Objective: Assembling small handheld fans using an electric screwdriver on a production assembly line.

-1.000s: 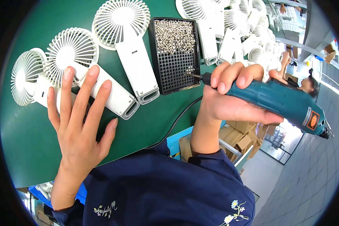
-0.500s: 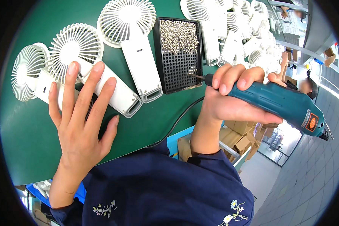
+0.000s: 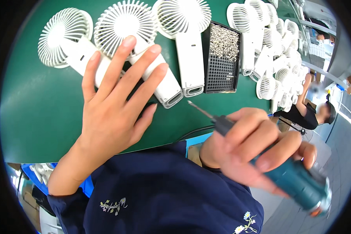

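My left hand (image 3: 115,101) lies with fingers spread over the handles of two white handheld fans, the left fan (image 3: 58,35) and the middle fan (image 3: 126,25). Parts of both handles are hidden under it. In my right hand (image 3: 257,144) is a teal electric screwdriver (image 3: 292,179), gripped around its body and blurred by motion. Its thin bit points up and left, its tip just off the foot of the middle fan. Whether a screw sits on the tip I cannot tell. A third white fan (image 3: 190,58) lies beside them, next to the black screw tray (image 3: 219,92).
Small silvery screws (image 3: 224,43) fill the tray's far part. Many more white fans (image 3: 267,39) are piled on the green table (image 3: 27,117) at the right. A co-worker (image 3: 310,115) is beyond them. A blue bin (image 3: 31,171) with white parts stands below the left table edge.
My right hand has drawn the screwdriver back from the tray, toward me, its bit now angled at the middle fan's foot. The whole view has shifted; my left hand stays over the fans.
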Available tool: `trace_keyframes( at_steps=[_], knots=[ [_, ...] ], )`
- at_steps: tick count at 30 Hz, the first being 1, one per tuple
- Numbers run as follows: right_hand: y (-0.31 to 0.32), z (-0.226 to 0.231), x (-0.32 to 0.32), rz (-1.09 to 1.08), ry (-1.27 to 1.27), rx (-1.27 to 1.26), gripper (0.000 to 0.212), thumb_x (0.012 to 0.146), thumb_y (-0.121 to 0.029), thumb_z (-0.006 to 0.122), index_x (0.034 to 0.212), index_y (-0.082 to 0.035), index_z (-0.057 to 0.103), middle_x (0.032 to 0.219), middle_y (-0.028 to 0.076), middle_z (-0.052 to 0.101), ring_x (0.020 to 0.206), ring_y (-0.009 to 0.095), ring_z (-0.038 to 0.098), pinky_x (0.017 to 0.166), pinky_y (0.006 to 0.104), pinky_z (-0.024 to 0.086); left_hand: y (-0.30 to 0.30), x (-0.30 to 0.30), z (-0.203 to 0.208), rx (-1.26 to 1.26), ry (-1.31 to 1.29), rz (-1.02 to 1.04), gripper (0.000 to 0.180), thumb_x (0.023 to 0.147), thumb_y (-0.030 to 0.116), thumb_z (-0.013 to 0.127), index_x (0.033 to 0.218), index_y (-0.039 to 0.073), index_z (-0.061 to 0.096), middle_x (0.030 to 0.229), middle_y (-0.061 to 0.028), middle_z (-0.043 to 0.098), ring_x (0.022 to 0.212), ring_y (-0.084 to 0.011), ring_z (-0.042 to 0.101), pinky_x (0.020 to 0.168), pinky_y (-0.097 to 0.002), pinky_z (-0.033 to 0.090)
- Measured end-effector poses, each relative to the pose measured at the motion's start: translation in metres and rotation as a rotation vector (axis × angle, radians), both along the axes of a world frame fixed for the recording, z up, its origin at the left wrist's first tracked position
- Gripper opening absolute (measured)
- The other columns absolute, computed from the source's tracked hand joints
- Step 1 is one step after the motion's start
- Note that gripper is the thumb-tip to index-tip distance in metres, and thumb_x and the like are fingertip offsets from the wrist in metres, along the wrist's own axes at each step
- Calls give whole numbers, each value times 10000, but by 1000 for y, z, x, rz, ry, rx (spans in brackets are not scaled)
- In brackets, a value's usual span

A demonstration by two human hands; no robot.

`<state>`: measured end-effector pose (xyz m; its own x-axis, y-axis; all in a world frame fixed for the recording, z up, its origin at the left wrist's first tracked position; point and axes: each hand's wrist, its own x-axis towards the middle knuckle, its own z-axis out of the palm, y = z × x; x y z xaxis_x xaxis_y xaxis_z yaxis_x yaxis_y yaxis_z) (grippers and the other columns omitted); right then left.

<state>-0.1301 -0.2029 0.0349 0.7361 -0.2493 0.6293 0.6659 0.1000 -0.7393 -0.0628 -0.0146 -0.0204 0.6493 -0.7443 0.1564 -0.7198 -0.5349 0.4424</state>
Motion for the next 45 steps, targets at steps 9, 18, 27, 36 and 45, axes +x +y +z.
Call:
trace_keyframes(
  at_steps=[9, 18, 27, 36, 45],
  knots=[
    [10, -17, 11, 223, 93, -61, 673, 949, -597, 504, 1388, -93, 422, 798, 94, 538, 453, 209, 467, 384, 353, 415, -1, -1, -6, -67, 42, 17, 640, 736, 148, 721, 1359, 128, 573, 1493, -63, 476, 1457, -319, 322, 1175, -526, 117],
    [20, -22, 15, 180, 65, -91, 694, 941, -644, 484, 1357, -91, 444, 791, 89, 533, 465, 211, 491, 388, 347, 425, 3, -1, -6, -77, 55, 12, 647, 726, 143, 721, 1354, 139, 570, 1497, -55, 471, 1459, -316, 317, 1177, -532, 111],
    [11, -6, 5, 9, -33, 149, 597, 974, -562, 491, 1269, -43, 486, 770, 14, 500, 442, 97, 437, 375, 255, 347, -1, 1, -3, -58, 53, 1, 675, 708, 150, 743, 1358, 143, 562, 1500, -53, 464, 1455, -319, 320, 1173, -539, 127],
    [-8, -25, -31, -254, 714, -46, 650, 974, -510, 527, 1311, 30, 395, 994, 240, 647, 389, 130, 457, 355, 232, 356, -14, 37, 2, -33, -244, -296, 450, 683, 98, 741, 1124, 102, 650, 1184, -18, 593, 1216, -217, 542, 1148, -529, 297],
    [22, -43, -42, -188, 1093, 133, 358, 889, 23, 659, 1215, 12, 512, 976, 72, 623, 493, 53, 488, 411, 217, 362, -13, 50, 7, -173, -129, -415, 451, 669, 87, 750, 1110, 75, 655, 1096, -28, 646, 1111, -213, 615, 1169, -550, 272]
  ],
)
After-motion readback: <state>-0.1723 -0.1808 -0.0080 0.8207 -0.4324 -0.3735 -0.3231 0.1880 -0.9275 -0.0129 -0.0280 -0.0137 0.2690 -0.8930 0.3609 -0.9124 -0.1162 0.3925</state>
